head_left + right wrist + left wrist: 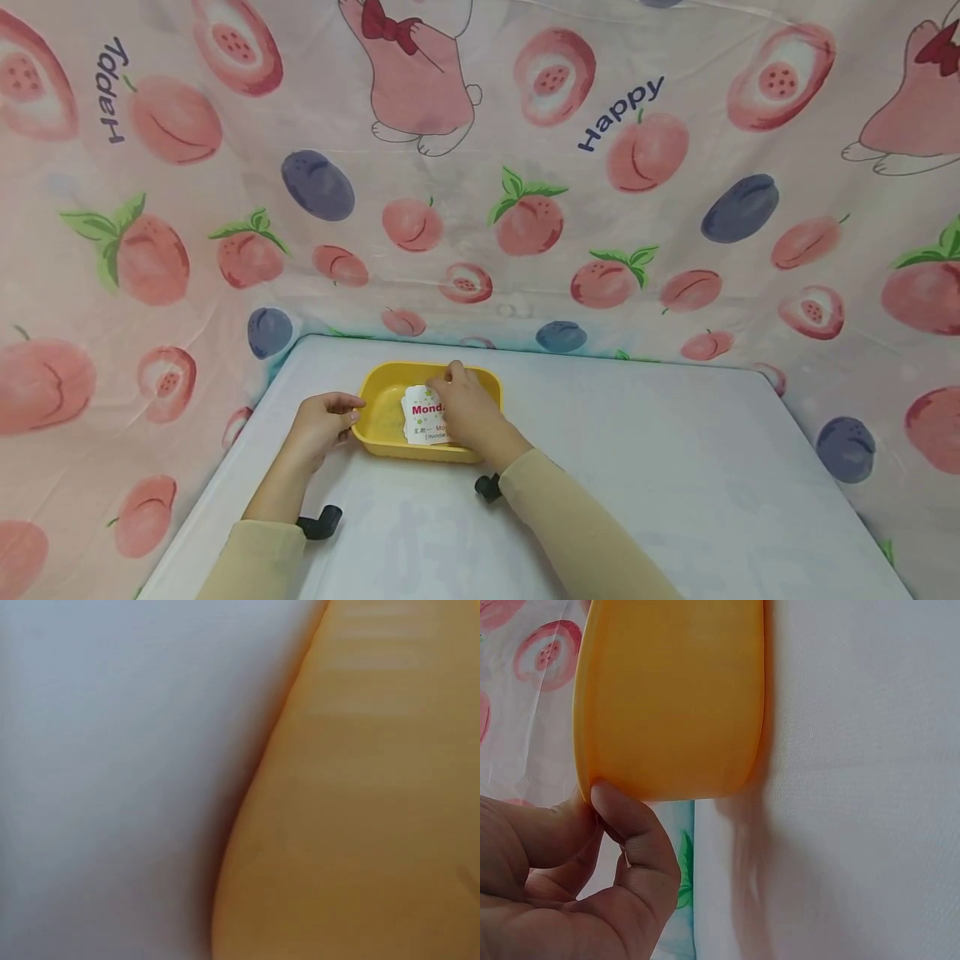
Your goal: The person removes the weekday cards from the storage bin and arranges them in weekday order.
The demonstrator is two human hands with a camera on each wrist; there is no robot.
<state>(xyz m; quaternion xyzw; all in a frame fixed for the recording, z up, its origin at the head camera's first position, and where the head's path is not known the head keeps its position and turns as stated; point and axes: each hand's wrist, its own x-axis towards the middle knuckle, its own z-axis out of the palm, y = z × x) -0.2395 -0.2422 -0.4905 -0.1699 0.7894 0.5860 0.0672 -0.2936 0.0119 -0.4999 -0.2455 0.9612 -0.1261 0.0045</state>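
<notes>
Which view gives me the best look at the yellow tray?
The head view: it shows the inside and most of the rim of the yellow tray, though the right hand hides part. The left wrist view shows only outer wall, with the left hand pinching the rim; the right wrist view shows just a blurred part of it.

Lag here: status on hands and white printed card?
Left hand pinches yellow rectangular plastic tray at rim. Right hand partly covers card, grip hidden. No other obstruction visible.
</notes>
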